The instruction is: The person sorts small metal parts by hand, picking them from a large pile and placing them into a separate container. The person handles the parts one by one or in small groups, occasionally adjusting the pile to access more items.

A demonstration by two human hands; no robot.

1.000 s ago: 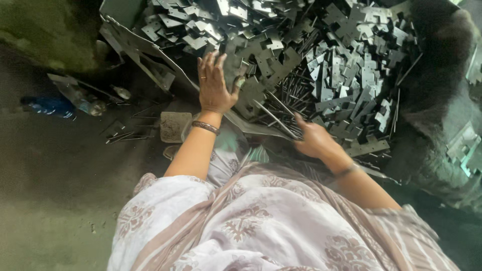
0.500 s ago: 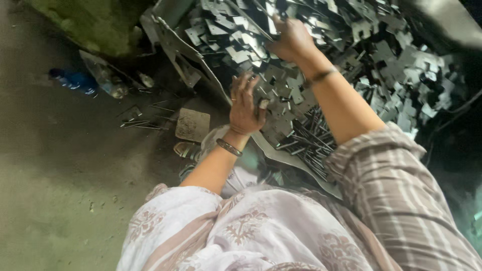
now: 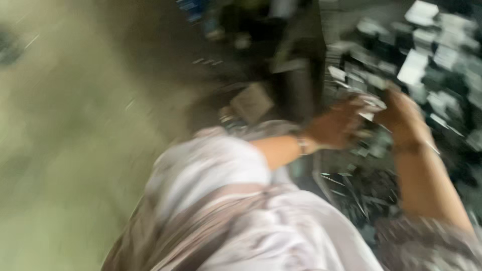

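Observation:
The view is heavily blurred by motion. My left hand (image 3: 336, 125), with a bangle at the wrist, and my right hand (image 3: 401, 118) have come together over the near edge of a heap of small grey stamped metal pieces (image 3: 432, 55). A pale, shiny bit of metal (image 3: 372, 104) shows between the fingers of both hands. The blur hides which hand grips it and how the fingers are set. My lap in pale patterned cloth (image 3: 241, 216) fills the bottom of the frame.
A flat square plate (image 3: 251, 102) lies on the floor left of my hands. A dark upright sheet (image 3: 301, 85) borders the heap. Thin rods or wires (image 3: 351, 195) lie under my right forearm. Greenish concrete floor (image 3: 65, 150) spreads to the left.
My right hand has come back from deep in the heap to meet my left hand at its near edge. The camera has swung left, blurring everything.

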